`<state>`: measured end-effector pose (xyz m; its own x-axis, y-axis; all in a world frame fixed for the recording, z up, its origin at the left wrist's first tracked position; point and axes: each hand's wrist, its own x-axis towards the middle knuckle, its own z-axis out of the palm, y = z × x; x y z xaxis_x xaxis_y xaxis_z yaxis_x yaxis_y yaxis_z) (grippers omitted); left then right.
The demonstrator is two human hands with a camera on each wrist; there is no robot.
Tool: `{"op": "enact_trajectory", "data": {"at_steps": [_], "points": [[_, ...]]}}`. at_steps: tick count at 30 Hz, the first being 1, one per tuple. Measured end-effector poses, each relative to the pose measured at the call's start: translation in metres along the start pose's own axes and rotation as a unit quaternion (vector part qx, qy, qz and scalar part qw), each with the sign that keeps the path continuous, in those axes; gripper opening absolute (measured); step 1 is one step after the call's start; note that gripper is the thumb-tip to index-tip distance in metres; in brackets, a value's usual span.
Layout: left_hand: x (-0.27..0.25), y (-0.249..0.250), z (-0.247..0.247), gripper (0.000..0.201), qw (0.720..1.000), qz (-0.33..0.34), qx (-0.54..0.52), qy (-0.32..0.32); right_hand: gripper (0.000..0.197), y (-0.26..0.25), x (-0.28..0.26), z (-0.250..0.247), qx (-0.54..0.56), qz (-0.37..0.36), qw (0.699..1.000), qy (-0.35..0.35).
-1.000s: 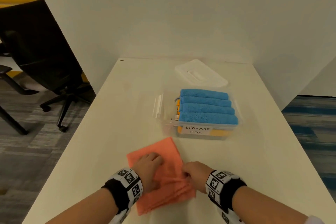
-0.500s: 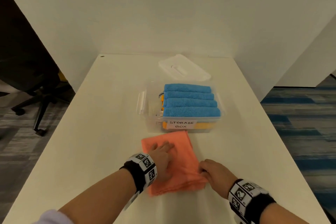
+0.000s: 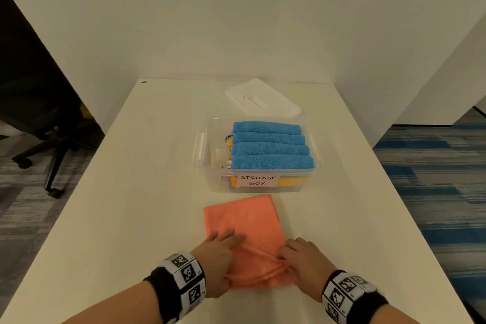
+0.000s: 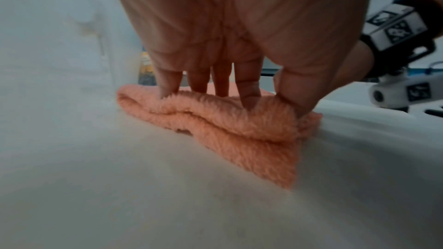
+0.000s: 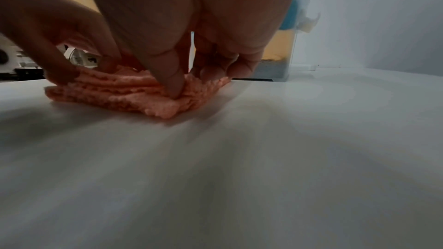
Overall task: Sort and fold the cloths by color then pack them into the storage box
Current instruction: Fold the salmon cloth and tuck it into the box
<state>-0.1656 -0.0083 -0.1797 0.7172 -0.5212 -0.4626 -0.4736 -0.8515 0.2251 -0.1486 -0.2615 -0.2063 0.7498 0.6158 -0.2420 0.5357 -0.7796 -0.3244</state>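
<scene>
hands point(image 3: 221, 258) point(image 3: 302, 260) pinch orange cloth's point(image 3: 244, 221) near edge; storage box point(image 3: 263, 187) beyond

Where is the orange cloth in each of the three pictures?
Head: the orange cloth lies low in the middle, just in front of the storage box.
Left wrist: orange cloth at middle, under the left hand.
Right wrist: orange cloth left of middle.
Shared landmark: storage box.

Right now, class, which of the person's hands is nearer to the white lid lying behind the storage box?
Right, narrowly. The right hand pinches the orange cloth's right edge, more directly below the lid. The left hand grips the cloth's near-left part, further left.
</scene>
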Motion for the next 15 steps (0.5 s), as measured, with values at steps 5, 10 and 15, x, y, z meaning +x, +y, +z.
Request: {"op": "enact_trajectory", "data": {"at_steps": [5,10,15], "points": [[-0.004,-0.020,-0.002,0.023,0.996,0.021,-0.084,0.016,0.012,0.001,0.001,-0.005,-0.030,0.003,0.998,0.047],[-0.012,-0.034,-0.009,0.024,0.990,0.013,-0.125,0.067,0.041,0.007,0.002,-0.015,0.055,0.019,0.996,0.068],[-0.020,-0.045,-0.019,0.047,0.965,0.020,-0.202,0.168,0.030,0.001,0.002,-0.032,0.103,0.013,0.990,0.093]]}}
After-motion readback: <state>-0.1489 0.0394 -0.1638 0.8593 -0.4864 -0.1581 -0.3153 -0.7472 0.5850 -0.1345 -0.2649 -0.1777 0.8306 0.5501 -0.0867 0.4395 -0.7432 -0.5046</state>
